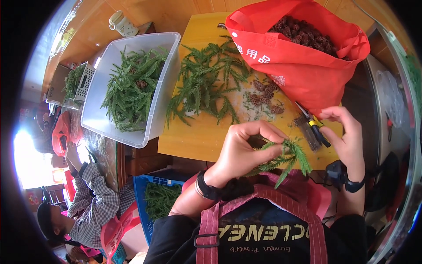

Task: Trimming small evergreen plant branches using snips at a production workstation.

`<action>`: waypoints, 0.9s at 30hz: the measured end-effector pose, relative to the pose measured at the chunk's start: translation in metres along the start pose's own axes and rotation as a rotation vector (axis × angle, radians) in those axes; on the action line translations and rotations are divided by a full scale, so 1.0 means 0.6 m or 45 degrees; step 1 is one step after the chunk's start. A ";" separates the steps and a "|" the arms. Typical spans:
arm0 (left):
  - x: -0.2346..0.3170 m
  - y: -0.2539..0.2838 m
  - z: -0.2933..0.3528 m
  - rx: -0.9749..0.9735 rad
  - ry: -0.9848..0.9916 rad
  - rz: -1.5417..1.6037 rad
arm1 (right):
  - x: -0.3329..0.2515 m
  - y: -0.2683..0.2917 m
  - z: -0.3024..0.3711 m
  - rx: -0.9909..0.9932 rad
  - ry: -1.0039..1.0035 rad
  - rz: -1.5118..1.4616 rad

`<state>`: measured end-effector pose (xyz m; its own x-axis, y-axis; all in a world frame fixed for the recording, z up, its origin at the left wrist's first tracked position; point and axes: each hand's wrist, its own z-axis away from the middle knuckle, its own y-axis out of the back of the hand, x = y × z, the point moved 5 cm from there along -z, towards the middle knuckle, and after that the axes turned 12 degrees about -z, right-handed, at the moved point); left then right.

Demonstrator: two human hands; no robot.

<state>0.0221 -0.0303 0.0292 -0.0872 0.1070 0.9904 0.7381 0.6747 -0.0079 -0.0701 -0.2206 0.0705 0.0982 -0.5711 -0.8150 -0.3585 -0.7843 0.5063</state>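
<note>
My left hand [248, 149] pinches a green artificial pine sprig [290, 160] between thumb and fingertips, above the near edge of the yellow table [193, 143]. To its right, my right hand [347, 132] is beside a pair of pliers [315, 125] with yellow and black handles. Its thumb and index finger are spread apart at the handles; whether they touch is hard to make out. Under the pliers sits a bundle of thin dark brown pieces [306, 133]. Loose pine cones [262, 94] and green scraps lie beyond my hands.
A red bag [303, 75] full of pine cones stands at the back right. Pine branches [202, 79] spread over the table beside a clear plastic bin [151, 127] of greenery. A blue crate [143, 198] sits lower left. Another person [94, 202] works at far left.
</note>
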 end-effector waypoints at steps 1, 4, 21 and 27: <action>-0.008 -0.001 -0.003 -0.067 0.072 0.192 | 0.034 0.008 0.015 -0.050 -0.148 0.222; -0.013 0.006 -0.007 -0.146 0.089 0.262 | 0.133 0.012 0.087 -0.271 -0.437 0.589; -0.009 0.001 -0.007 -0.431 -0.008 0.501 | 0.202 -0.009 0.081 -0.154 -0.377 0.181; -0.016 0.004 -0.007 -0.473 -0.005 0.574 | 0.131 0.021 0.083 -0.019 -0.211 0.104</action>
<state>0.0277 -0.0329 0.0205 0.2878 0.3271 0.9001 0.8880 0.2607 -0.3787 -0.1133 -0.2633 -0.0010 -0.0850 -0.5862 -0.8057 -0.3451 -0.7413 0.5757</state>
